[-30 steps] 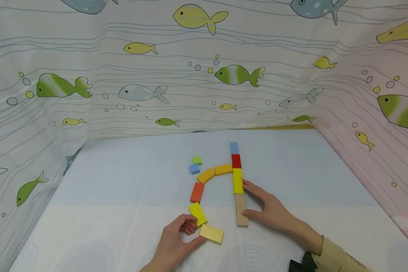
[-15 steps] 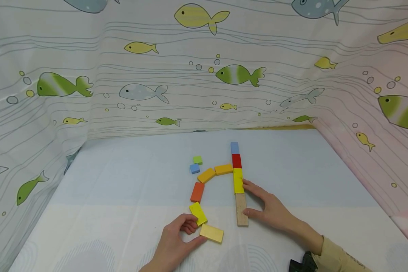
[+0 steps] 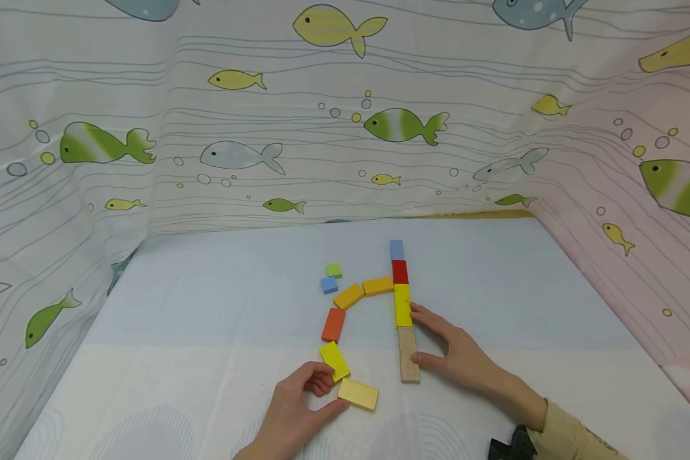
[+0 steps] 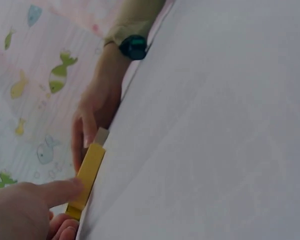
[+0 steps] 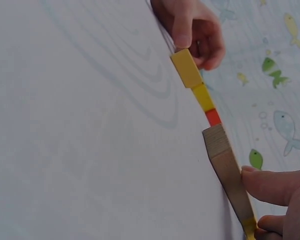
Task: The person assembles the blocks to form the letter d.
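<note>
A pale yellow block point(image 3: 358, 395) lies at the near end of a curved row; the thumb of my left hand point(image 3: 299, 406) touches its left end. The curled fingers of that hand rest against a bright yellow block point(image 3: 335, 361). My right hand point(image 3: 466, 354) lies to the right of a straight row. Its thumb touches a plain wooden block point(image 3: 409, 355), and its extended fingertips touch a yellow block point(image 3: 402, 305) farther up. In the right wrist view, the thumb stands against the side of the wooden block point(image 5: 225, 162).
An orange-red block point(image 3: 333, 325) and two orange blocks point(image 3: 349, 297) continue the curve to the straight row. A red block point(image 3: 400, 272) and a blue block point(image 3: 397, 250) top that row. Small green point(image 3: 334, 271) and blue cubes point(image 3: 329, 285) lie left. A fish-print curtain point(image 3: 322, 179) surrounds the table.
</note>
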The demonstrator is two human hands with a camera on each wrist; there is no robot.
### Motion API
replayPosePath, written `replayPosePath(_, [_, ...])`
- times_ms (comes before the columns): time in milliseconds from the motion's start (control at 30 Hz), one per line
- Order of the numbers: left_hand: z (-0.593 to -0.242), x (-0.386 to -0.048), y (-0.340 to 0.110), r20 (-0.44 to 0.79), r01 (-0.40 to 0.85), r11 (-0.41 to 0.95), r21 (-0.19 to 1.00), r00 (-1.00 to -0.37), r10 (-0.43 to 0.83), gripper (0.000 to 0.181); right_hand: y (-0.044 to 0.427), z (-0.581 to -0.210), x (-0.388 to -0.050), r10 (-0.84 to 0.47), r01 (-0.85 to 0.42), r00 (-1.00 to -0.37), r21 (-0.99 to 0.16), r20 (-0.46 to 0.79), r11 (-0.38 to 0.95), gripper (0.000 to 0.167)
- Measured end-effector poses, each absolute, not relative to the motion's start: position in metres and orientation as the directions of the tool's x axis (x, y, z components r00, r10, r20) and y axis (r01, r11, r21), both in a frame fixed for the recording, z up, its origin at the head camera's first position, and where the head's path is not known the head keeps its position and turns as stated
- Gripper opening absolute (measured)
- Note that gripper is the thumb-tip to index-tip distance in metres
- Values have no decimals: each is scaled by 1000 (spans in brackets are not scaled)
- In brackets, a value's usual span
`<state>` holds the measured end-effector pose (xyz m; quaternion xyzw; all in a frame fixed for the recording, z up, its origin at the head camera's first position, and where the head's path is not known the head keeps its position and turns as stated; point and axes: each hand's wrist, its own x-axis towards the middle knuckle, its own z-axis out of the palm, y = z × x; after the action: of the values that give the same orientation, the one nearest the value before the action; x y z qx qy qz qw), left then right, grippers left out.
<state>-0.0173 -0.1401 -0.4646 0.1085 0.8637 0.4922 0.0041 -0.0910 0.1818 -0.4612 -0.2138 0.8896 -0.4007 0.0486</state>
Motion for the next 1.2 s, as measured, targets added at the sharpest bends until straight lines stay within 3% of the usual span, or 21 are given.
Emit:
replayPosePath(167, [-460, -21, -148, 79, 150, 470, 870, -983, 167, 45, 181, -461, -91, -421, -339, -904, -735, 80, 587, 78])
replayPosePath(500, [-455, -46, -169, 85, 77, 418, 905, -996, 0, 29, 181, -461, -91, -411, -315, -910, -734, 53, 602, 78])
replayPosePath(900, [-460, -81, -179, 142, 143, 380, 914, -989, 31, 27, 182, -463, -91, -413, -329, -908, -731, 71, 597, 78])
replayPosePath(1200, [-455, -103, -177, 107, 105, 393, 914, -994, 16, 28, 181, -463, -90, -402, -319, -913, -724, 62, 612, 79])
